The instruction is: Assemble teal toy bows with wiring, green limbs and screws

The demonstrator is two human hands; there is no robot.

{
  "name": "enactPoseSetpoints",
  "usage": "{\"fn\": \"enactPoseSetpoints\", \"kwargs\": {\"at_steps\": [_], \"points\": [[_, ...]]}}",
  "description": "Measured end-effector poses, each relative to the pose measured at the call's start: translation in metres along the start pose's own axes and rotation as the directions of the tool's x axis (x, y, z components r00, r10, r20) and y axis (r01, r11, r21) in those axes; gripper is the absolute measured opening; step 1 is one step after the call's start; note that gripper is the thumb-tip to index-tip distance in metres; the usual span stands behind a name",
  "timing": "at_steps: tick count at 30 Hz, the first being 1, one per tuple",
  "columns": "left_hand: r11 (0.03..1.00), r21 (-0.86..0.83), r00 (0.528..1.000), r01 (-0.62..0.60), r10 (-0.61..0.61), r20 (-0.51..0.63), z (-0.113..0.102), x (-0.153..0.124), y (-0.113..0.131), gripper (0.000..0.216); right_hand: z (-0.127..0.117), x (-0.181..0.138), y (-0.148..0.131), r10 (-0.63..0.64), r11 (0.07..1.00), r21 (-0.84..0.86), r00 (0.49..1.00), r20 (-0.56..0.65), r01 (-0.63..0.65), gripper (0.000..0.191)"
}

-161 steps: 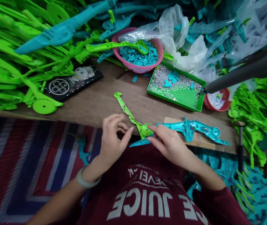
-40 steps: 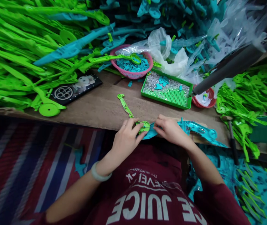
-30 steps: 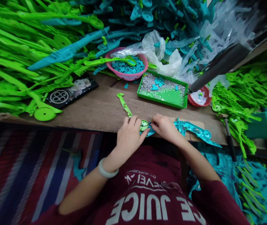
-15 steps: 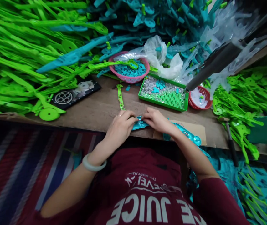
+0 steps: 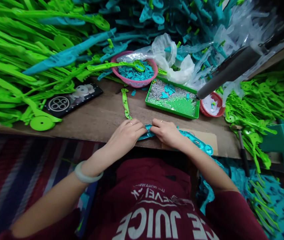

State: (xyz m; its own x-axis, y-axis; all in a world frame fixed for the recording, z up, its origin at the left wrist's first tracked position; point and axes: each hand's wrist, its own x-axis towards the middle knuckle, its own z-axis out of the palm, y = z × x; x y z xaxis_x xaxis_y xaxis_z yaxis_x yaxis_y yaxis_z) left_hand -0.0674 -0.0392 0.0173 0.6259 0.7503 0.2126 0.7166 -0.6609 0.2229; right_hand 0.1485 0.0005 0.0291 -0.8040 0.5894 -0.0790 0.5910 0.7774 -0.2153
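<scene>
Near the table's front edge lies a long blue plastic part [image 5: 144,135], hollow side up. My left hand [image 5: 128,133] is closed over its left end, with bent fingers and thumb pressed on it. Close beside it, my right hand [image 5: 166,134] pinches the same part, fingertips pointing down and in. Whatever small piece may be under the fingertips is hidden. More blue plastic, a rounded end [image 5: 201,145], shows to the right beyond my right wrist; I cannot tell whether it joins the held part. Just behind my left hand lies a green plastic part [image 5: 125,105].
A green tray [image 5: 172,111] of small metal pieces stands behind my hands, with a pink basket [image 5: 134,82] of blue bits and a red basket [image 5: 223,111] nearby. A dark tool shaft [image 5: 231,68] slants in over the tray. A phone [image 5: 75,98] and a hammer [image 5: 241,150] lie outward.
My view has shifted slightly. My left wrist and forearm have swung left and lower, and my fingers now cover more of the blue part's middle. Both hands stay on it.
</scene>
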Motion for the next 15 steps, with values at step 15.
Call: {"fn": "enactPoseSetpoints", "kwargs": {"at_steps": [15], "points": [[0.957,0.277,0.994,-0.083,0.058,0.098,-0.005,0.009,0.037,0.033,0.01,-0.046,0.031,-0.097,0.985,-0.161,0.975,-0.198,0.065,0.029]]}}
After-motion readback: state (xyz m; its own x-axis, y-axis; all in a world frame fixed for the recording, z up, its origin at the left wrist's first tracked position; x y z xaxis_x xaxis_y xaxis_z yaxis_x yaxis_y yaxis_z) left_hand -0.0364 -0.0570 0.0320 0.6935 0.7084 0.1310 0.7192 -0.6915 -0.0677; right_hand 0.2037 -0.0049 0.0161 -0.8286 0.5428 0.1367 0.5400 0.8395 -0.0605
